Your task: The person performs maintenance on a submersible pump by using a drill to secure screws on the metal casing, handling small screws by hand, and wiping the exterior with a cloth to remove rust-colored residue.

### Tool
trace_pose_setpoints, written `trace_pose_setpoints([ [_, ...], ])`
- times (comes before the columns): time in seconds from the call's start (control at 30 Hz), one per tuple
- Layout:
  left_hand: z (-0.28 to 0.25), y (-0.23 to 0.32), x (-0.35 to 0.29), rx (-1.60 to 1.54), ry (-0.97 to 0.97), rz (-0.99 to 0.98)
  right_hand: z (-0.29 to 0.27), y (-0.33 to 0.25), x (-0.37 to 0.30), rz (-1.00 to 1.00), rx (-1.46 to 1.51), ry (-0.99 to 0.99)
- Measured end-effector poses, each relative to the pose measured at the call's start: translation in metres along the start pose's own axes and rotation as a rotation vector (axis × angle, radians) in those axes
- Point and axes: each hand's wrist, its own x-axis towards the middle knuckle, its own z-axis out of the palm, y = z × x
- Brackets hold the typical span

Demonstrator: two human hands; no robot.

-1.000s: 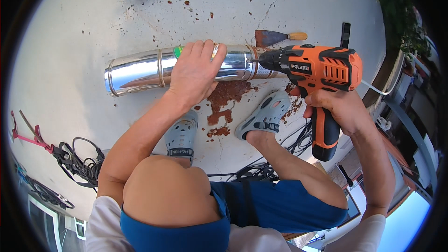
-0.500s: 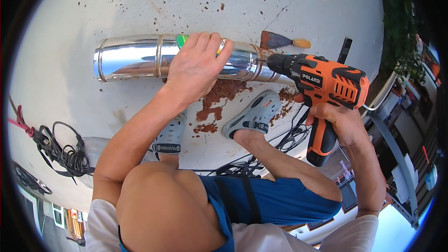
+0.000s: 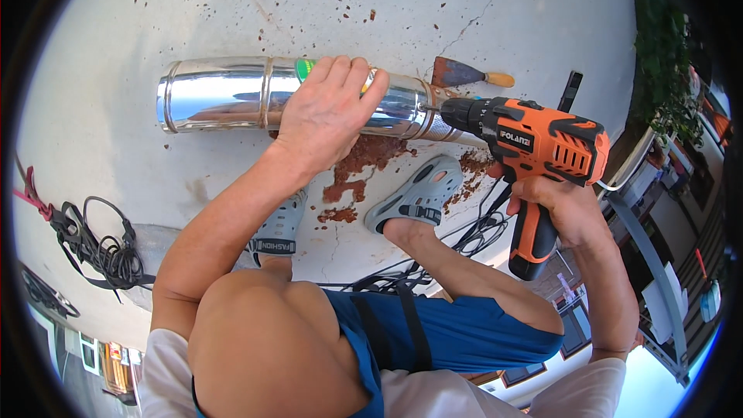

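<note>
A shiny metal cylinder [image 3: 209,97] lies on its side on the pale floor, with ribbed bands and a green label. Across its top rests my left hand [image 3: 329,108], fingers wrapped over the far side and holding it down. My right hand [image 3: 559,205] grips an orange and black cordless drill [image 3: 546,139] around its handle, the index finger near the trigger. The drill's black chuck [image 3: 468,114] points left, its thin bit at the band near the cylinder's right end. Whether the bit has entered the metal I cannot tell.
A scraper [image 3: 460,73] with a wooden handle lies beyond the drill. Rusty brown flakes [image 3: 364,166] are scattered between the cylinder and my grey clogs [image 3: 418,193]. Black cables [image 3: 104,244] lie coiled at the left, more beside my right leg. Plants [image 3: 669,54] edge the right side.
The drill and my right hand have tilted and shifted very slightly. My left hand stays on the cylinder; the whole view has moved a little.
</note>
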Motion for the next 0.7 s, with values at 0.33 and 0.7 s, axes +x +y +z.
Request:
trace_pose_setpoints([
  [0.33,0.005,-0.003,-0.001,-0.031,0.037,-0.001,0.016,-0.052,0.003,0.082,-0.188,-0.078],
  [0.7,0.006,-0.004,-0.003,-0.049,0.106,0.004,0.008,-0.062,0.011,0.134,-0.315,-0.104],
])
